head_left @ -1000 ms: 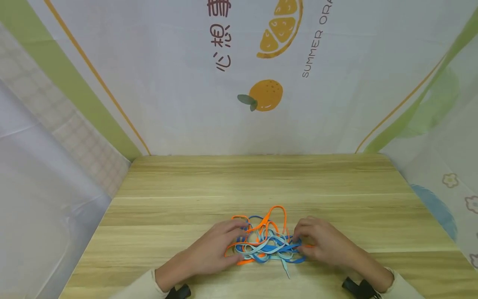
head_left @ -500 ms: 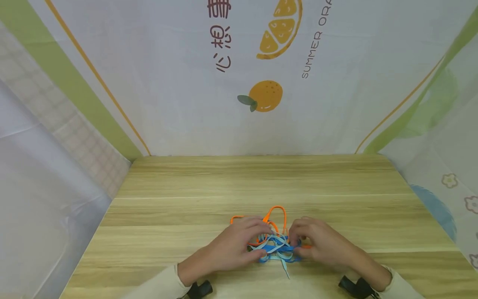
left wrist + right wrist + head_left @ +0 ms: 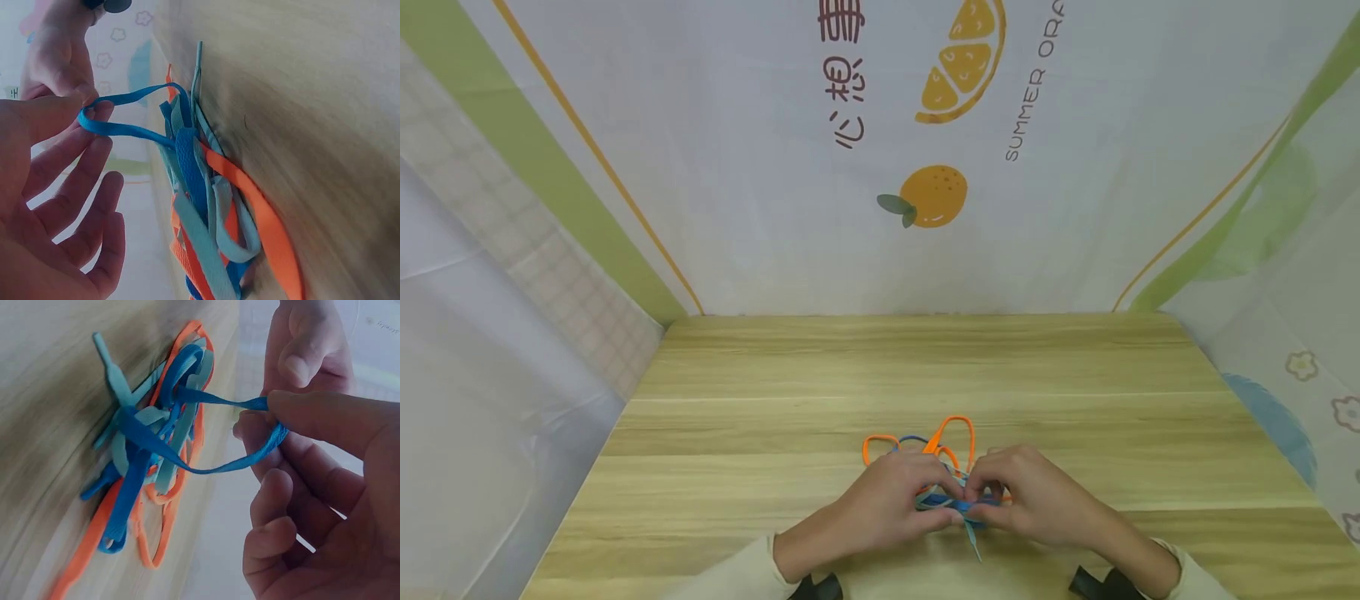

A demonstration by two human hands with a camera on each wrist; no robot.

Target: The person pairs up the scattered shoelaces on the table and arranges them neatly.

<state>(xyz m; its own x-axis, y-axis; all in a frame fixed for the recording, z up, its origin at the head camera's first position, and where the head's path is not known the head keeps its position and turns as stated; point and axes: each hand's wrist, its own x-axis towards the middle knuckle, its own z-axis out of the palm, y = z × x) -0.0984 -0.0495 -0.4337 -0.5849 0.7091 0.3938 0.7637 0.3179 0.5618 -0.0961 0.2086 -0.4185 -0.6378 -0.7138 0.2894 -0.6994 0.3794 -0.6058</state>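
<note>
Your L hand [image 3: 895, 502] moved in nr R hand [image 3: 1028, 500], R pinching blue lace [image 3: 140, 432] just above tangle [image 3: 203, 240], L hold can't tell; prob. light, limp, so grip flat, below pinch.

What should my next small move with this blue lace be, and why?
Perhaps ease the blue lace gently upward with the right hand, which pinches its raised loop. Both sides of that loop run down among light-blue lace and orange lace, so a hard pull could snag them.
</note>
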